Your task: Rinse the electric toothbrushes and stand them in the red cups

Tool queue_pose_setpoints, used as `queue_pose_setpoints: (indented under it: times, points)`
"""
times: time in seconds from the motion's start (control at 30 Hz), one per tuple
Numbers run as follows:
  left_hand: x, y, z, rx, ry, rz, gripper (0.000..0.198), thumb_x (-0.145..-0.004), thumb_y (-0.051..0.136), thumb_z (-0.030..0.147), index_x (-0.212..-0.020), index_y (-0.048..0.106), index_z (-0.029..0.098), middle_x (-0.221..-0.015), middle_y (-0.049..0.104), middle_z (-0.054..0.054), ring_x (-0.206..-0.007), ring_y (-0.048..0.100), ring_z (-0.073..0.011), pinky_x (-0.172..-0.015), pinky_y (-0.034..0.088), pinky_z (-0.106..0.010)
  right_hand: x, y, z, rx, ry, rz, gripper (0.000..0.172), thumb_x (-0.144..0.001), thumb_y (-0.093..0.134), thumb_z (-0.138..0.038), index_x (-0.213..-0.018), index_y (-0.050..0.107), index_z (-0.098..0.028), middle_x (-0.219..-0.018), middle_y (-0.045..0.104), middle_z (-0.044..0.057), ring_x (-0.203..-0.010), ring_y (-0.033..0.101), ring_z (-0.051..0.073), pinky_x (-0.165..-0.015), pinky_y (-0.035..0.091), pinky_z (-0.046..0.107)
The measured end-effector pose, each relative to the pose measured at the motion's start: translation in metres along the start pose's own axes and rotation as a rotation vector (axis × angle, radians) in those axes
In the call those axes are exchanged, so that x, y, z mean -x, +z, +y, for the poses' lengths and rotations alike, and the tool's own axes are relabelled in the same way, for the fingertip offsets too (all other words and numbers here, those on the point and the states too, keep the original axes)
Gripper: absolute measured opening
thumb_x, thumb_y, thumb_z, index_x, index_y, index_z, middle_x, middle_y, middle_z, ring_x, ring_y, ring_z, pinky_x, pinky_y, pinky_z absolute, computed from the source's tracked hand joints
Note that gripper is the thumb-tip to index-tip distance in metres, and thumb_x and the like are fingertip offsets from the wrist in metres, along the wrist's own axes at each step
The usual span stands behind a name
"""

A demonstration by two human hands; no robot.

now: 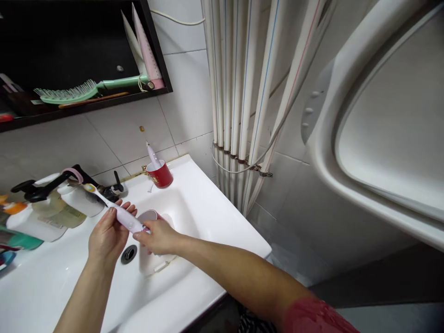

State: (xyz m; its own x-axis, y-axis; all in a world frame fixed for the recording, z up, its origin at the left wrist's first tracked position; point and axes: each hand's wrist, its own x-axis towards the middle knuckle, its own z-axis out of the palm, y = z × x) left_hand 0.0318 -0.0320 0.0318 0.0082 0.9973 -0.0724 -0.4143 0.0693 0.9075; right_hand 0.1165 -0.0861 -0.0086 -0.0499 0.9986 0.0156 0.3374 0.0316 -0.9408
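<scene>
A pale lilac electric toothbrush (126,218) slants above the white sink (187,208), its yellow-and-white brush head up to the left. My left hand (107,238) holds it near the neck, thumb on top and some fingers spread behind it. Around its bottom end are the closed fingers of my right hand (161,238). A cup (150,214), partly hidden by my right hand, is in the basin behind the handle. On the rear rim stands a red cup (162,176) with another lilac toothbrush (152,156) in it.
Several pump bottles (43,219) line the left back of the sink beside a black faucet (113,190). Above hangs a black shelf (86,105) with a green hairbrush (69,94). White pipes (239,92) run down the corner; a white washing machine (322,152) bulges in at right.
</scene>
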Motion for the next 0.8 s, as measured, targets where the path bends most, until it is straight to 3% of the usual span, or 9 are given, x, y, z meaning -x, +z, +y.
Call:
queue_pose_setpoints:
  times: [0.13, 0.3, 0.43, 0.6, 0.73, 0.8]
  points:
    - [-0.018, -0.009, -0.011, 0.036, -0.033, 0.015, 0.016, -0.069, 0.036, 0.011, -0.063, 0.051, 0.014, -0.053, 0.054, 0.001, -0.052, 0.052, -0.0082, -0.057, 0.043, -0.023, 0.002, 0.003, 0.006, 0.051, 0.088, 0.070, 0.025, -0.062, 0.045, -0.034, -0.079, 0.047, -0.017, -0.074, 0.052, 0.004, -0.047, 0.051, 0.011, -0.040, 0.038, 0.022]
    - [-0.032, -0.024, -0.021, 0.177, -0.119, -0.018, 0.011, -0.066, 0.040, 0.009, -0.063, 0.049, 0.013, -0.055, 0.054, -0.001, -0.052, 0.053, -0.0083, -0.055, 0.043, -0.021, -0.006, 0.006, 0.008, -0.071, 0.137, -0.127, 0.017, -0.069, 0.031, -0.028, -0.079, 0.039, -0.016, -0.057, 0.046, -0.001, -0.033, 0.042, 0.006, -0.031, 0.033, 0.019]
    - [-0.040, -0.031, -0.019, 0.267, -0.081, -0.013, 0.007, -0.064, 0.042, 0.010, -0.065, 0.049, 0.013, -0.056, 0.054, -0.001, -0.054, 0.054, -0.0095, -0.054, 0.043, -0.022, -0.010, 0.012, 0.003, 0.075, 0.007, 0.018, 0.009, -0.068, 0.036, -0.027, -0.067, 0.037, -0.018, -0.054, 0.041, -0.003, -0.038, 0.039, 0.006, -0.036, 0.031, 0.018]
    - [-0.041, -0.035, -0.016, 0.319, -0.124, -0.011, 0.003, -0.064, 0.044, 0.012, -0.064, 0.047, 0.013, -0.052, 0.052, 0.000, -0.050, 0.053, -0.0083, -0.054, 0.042, -0.022, -0.008, 0.021, -0.005, -0.168, 0.170, -0.192, 0.016, -0.072, 0.026, -0.034, -0.066, 0.030, -0.020, -0.054, 0.038, -0.005, -0.034, 0.035, 0.005, -0.034, 0.030, 0.019]
    - [-0.042, -0.036, -0.015, 0.346, -0.096, -0.003, 0.003, -0.064, 0.044, 0.013, -0.064, 0.047, 0.013, -0.051, 0.052, 0.001, -0.048, 0.052, -0.0077, -0.055, 0.041, -0.022, -0.008, 0.023, -0.006, -0.035, 0.092, -0.072, 0.017, -0.070, 0.033, -0.036, -0.064, 0.032, -0.020, -0.051, 0.037, -0.006, -0.035, 0.036, 0.005, -0.036, 0.029, 0.019]
    - [-0.042, -0.036, -0.014, 0.349, -0.104, 0.009, 0.003, -0.064, 0.045, 0.013, -0.062, 0.047, 0.013, -0.050, 0.051, 0.001, -0.047, 0.051, -0.0075, -0.054, 0.041, -0.021, -0.009, 0.025, -0.005, -0.099, 0.132, -0.128, 0.019, -0.071, 0.029, -0.038, -0.065, 0.031, -0.020, -0.053, 0.037, -0.006, -0.035, 0.036, 0.005, -0.035, 0.028, 0.018]
